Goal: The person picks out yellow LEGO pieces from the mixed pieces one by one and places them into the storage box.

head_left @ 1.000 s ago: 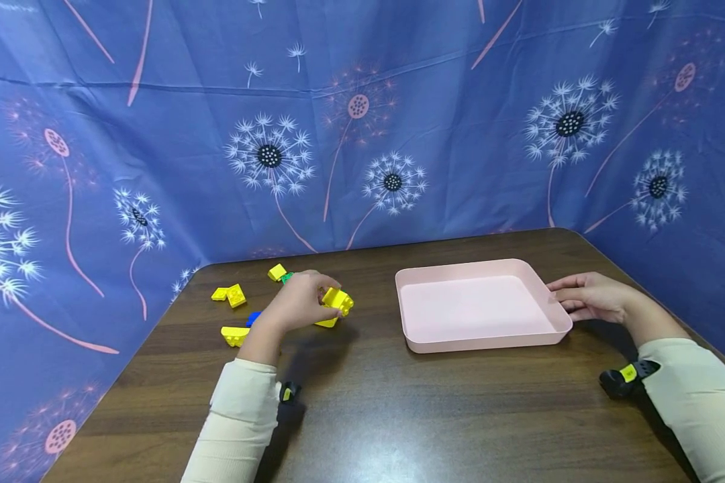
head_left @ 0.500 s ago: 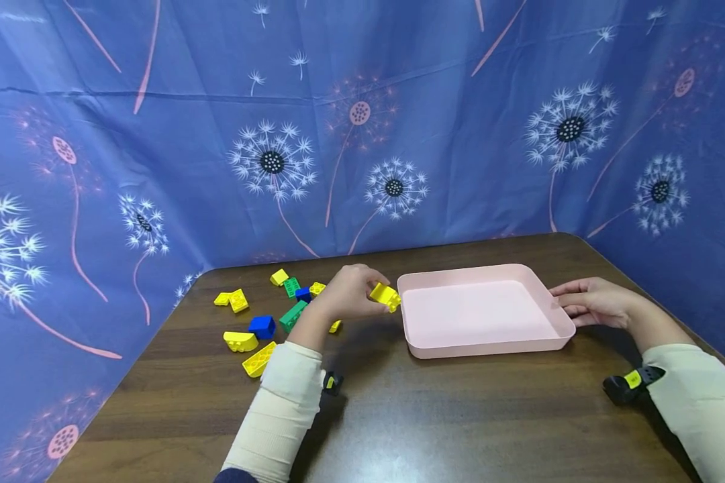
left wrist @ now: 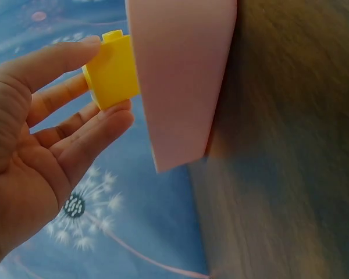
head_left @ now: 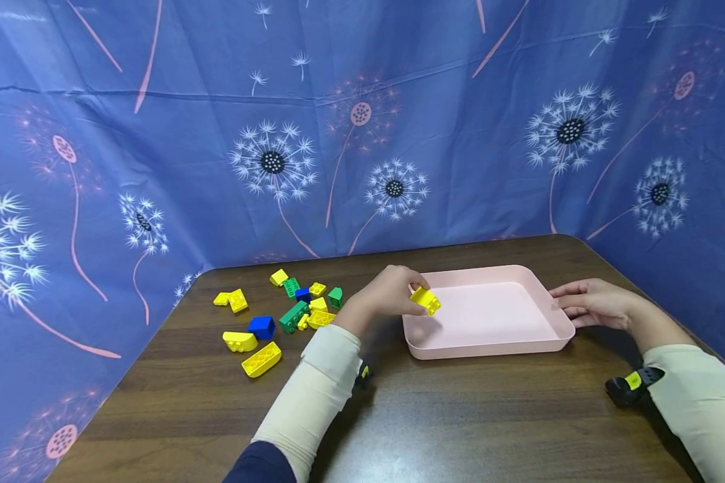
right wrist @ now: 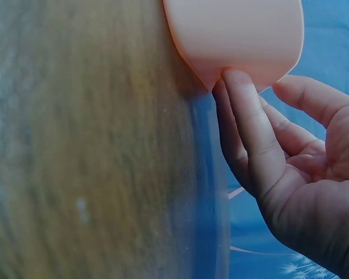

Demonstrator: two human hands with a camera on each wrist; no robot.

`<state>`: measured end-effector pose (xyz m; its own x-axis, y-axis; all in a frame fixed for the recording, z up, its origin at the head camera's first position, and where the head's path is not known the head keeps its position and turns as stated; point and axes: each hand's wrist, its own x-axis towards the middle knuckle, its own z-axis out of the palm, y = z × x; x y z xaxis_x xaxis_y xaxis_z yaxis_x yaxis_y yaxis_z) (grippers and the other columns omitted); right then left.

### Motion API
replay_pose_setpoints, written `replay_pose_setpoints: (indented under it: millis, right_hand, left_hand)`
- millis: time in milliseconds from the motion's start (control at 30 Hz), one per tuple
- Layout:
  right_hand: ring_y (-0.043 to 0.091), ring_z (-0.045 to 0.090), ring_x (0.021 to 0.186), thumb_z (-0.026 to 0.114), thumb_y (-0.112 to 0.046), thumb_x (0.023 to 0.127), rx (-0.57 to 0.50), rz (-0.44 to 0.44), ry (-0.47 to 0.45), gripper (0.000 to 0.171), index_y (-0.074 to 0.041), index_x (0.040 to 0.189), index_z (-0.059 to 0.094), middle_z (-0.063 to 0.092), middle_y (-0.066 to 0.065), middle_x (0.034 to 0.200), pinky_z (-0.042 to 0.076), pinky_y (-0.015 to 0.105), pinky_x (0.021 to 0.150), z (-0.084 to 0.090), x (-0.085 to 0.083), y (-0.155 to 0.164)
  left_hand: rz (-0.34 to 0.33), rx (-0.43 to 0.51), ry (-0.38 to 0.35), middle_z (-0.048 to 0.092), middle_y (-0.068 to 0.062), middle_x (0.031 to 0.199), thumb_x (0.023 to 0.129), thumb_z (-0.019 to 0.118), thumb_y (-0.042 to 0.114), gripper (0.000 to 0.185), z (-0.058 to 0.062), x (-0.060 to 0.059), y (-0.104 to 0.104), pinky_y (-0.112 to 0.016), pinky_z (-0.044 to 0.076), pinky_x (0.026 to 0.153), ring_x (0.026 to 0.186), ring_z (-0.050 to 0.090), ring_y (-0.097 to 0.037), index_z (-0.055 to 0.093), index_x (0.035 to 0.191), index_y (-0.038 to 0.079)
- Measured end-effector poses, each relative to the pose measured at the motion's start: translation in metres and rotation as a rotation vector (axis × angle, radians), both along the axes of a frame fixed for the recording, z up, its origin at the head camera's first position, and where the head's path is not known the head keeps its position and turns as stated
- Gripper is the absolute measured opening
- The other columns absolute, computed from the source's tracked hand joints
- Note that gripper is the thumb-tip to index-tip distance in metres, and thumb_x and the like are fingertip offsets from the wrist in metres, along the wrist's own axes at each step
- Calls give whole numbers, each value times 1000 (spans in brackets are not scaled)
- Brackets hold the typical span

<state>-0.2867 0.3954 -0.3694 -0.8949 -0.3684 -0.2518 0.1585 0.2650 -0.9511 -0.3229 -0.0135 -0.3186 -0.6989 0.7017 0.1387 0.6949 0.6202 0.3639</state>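
Left hand (head_left: 389,293) pinching a yellow brick (head_left: 425,300) between thumb and fingertips, hanging just over the near-left corner of the pink tray (head_left: 544,292), right around the middle of the head frame. Same pinch up close in the left wrist view: brick (left wrist: 111,71) at upper left, fingers (left wrist: 64,58) clamped on it, tray wall (left wrist: 180,75) right next to it. Not touching the tray floor yet as far as can be told, still in the air.

Right hand (head_left: 592,303) at centre right, fingers laid flat against the tray's right edge, holding nothing, just steadying it. Fingertips (right wrist: 244,110) touching the tray's underside rim in the right wrist view.

Big change from a second ago: back then the left hand was over at the pile at centre left, closing on this brick. Half a second ago, halfway across, brick just short of the tray's left wall. Now past the wall and above the tray. So basically the carry is done, looks like only the drop is left. Tray otherwise bare inside, so probably the first one going in.

Rest of the bricks (head_left: 266,322) scattered at centre left on the brown table (head_left: 459,416): mostly yellow, a few green, a couple blue. Blue dandelion cloth (head_left: 362,121) filling the whole upper frame.
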Motion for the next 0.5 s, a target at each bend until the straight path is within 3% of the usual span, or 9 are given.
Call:
replay_pose_setpoints:
  millis: [200, 500]
  right_hand:
    - [17, 70, 90, 55, -7, 98, -2, -7, -5, 47, 22, 130, 40, 71, 3, 102, 57, 38, 76, 0, 1, 0]
    - [17, 70, 90, 56, -8, 98, -1, -16, -7, 47, 22, 131, 40, 71, 2, 102, 57, 39, 77, 1, 1, 0]
  left_hand:
    - [-20, -99, 28, 68, 3, 94, 75, 84, 24, 40, 4, -11, 24, -18, 46, 78, 90, 58, -10, 73, 110, 11]
    - [-18, -171, -9, 68, 3, 101, 76, 84, 27, 37, 7, -27, 54, -18, 46, 75, 90, 58, -9, 74, 109, 12]
